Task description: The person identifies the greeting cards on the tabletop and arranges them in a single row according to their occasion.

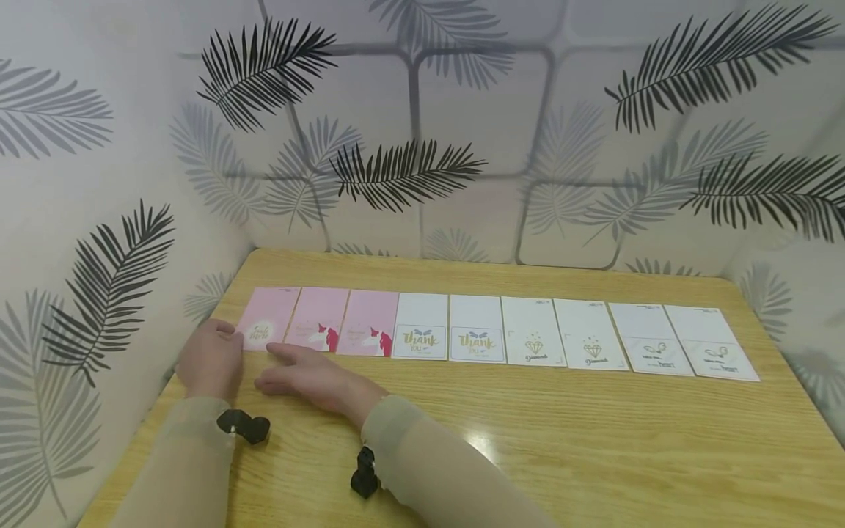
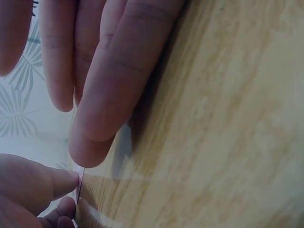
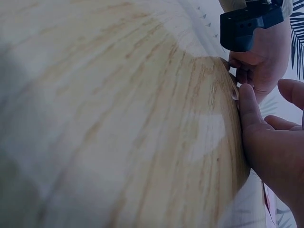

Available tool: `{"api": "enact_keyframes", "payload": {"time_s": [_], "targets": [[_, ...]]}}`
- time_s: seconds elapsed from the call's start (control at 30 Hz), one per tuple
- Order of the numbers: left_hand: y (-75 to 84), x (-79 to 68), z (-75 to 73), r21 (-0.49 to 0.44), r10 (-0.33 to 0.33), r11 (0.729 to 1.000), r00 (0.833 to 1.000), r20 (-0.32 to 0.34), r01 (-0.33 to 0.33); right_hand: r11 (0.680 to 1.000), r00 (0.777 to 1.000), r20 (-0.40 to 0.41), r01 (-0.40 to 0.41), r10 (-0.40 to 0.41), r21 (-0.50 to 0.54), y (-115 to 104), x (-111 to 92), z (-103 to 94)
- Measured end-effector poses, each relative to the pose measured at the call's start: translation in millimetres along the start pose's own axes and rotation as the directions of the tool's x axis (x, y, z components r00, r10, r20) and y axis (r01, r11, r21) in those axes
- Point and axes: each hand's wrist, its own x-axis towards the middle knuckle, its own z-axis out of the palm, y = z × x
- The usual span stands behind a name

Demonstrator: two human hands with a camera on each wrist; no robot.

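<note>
My left hand (image 1: 210, 359) is at the near left corner of a pink card (image 1: 269, 306) with a white patch and gold lettering, its fingers curled and thumb and fingertips at the edge. In the left wrist view, the left thumb (image 2: 61, 183) meets a thin pink edge. The right hand (image 1: 317, 378) reaches in from the right, fingers straight, index fingertip close to the card's near right corner. From the right wrist view, that index finger (image 3: 249, 104) lies low over the wood, pointing toward the left hand (image 3: 266, 71).
Right of that card, two pink unicorn cards (image 1: 321, 308) continue the row. White cards follow: Thank You cards (image 1: 422, 312), diamond cards (image 1: 528, 315) and line-drawing cards (image 1: 640, 323). The wooden table (image 1: 594, 440) meets a feather-patterned wall covering (image 1: 462, 220) at its back and left.
</note>
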Motion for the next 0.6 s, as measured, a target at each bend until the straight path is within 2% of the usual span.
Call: {"api": "enact_keyframes", "payload": {"time_s": [0.23,0.37,0.53,0.6], "targets": [[-1.3,0.8,1.3,-0.001,0.011,1.000,1.000,-0.006,-0.011,0.997,1.000,-0.019,0.007,-0.009,-0.072,1,-1,-1.8],[-2.1,1.0,1.4,-0.010,0.014,1.000,1.000,0.000,-0.014,0.988,0.999,-0.033,0.025,-0.031,-0.151,1,-3,-2.4],[-3.0,0.8,-0.1,-0.011,0.012,1.000,1.000,0.013,-0.012,0.960,0.996,-0.073,0.032,-0.055,-0.277,-1,-11,-3.3],[-2.9,-0.2,-1.4,0.001,0.017,1.000,1.000,0.008,-0.017,0.940,0.993,-0.094,0.030,-0.065,-0.341,-4,-18,-4.8]]}}
